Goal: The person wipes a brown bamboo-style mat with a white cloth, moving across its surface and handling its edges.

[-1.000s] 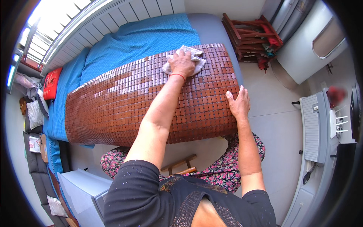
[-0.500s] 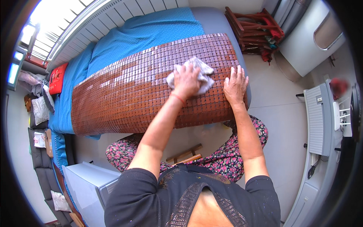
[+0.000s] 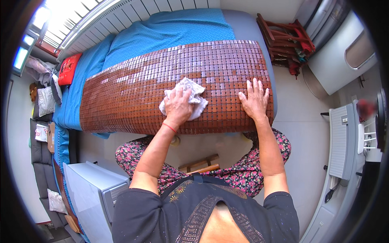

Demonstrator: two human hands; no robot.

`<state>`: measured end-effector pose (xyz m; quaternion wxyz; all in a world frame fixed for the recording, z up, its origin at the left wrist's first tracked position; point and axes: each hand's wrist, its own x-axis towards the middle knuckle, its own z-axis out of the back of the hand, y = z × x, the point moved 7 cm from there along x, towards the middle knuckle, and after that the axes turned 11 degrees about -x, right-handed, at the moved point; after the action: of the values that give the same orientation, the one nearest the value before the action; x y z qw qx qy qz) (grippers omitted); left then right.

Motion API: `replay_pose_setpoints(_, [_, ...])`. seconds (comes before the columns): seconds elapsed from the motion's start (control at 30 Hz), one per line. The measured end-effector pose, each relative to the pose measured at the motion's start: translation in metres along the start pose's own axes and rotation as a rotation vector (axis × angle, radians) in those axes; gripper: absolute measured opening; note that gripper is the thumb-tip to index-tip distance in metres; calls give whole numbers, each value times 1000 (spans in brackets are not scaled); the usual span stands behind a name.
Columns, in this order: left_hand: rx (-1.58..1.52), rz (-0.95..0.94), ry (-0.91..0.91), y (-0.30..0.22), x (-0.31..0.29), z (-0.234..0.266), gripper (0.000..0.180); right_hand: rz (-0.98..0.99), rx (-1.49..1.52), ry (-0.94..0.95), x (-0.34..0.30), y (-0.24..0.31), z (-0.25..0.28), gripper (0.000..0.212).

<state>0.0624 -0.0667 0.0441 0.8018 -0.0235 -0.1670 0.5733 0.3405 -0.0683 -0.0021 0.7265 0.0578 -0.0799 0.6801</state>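
Note:
A brown mat of small shiny tiles (image 3: 133, 99) lies across the near side of a bed, over a blue cover. My left hand (image 3: 178, 106) presses a crumpled whitish cloth (image 3: 197, 101) onto the mat, right of its middle. The cloth bunches out past the fingers on the far and right sides. My right hand (image 3: 255, 100) rests flat on the mat near its right end, fingers spread, holding nothing.
A blue bedcover (image 3: 170, 26) spreads beyond the mat, with a red packet (image 3: 69, 69) at the left. Stacked folded wooden stools (image 3: 285, 40) stand past the bed's right end. A pale cabinet (image 3: 93, 184) is at lower left, a grey-white appliance (image 3: 339, 139) at right.
My left hand has slid the cloth nearer to me and to the left across the mat. The right hand stays flat near the mat's right end. The view has shifted slightly.

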Motion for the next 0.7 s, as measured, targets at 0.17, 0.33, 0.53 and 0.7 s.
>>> replay_pose_setpoints(0.17, [59, 54, -24, 17, 65, -22, 33, -11, -51, 26, 2, 10, -1, 65])
replay_pose_setpoints(0.33, [46, 201, 117, 25, 136, -47, 32, -27, -68, -7, 1, 16, 1, 63])
replay_pose_setpoints(0.53, [102, 272, 166, 41, 196, -64, 41, -17, -70, -55, -1, 17, 6, 64])
replay_pose_setpoints(0.7, [79, 350, 235, 48, 229, -65, 41, -21, -34, -44, 1, 17, 3, 64])
